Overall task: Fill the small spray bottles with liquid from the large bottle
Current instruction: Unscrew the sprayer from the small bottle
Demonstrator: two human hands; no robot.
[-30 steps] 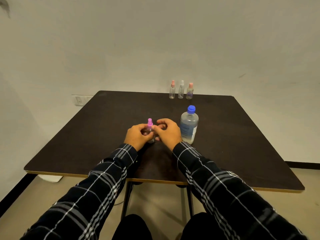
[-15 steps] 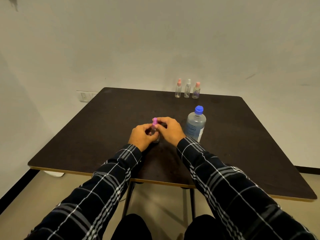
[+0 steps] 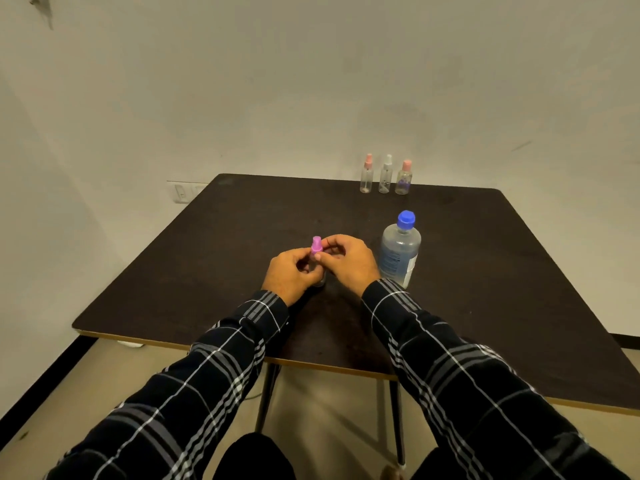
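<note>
A small clear spray bottle with a pink spray top [image 3: 316,245] stands on the dark table [image 3: 485,271], mostly hidden by my hands. My left hand [image 3: 292,277] wraps around its body. My right hand [image 3: 348,261] pinches the pink top with thumb and fingers. The large clear bottle [image 3: 400,252] with a blue cap stands upright just right of my right hand, holding liquid. Three more small spray bottles [image 3: 385,174] stand in a row at the table's far edge: two with pink tops, the middle one with a white top.
A pale wall runs behind the table, with a wall socket [image 3: 181,192] at the back left. The table's front edge [image 3: 311,363] is near my forearms, with metal legs and floor below it.
The view has shifted a little as my head moved. My hands stay on the small bottle, with the right fingers shifting on the pink top.
</note>
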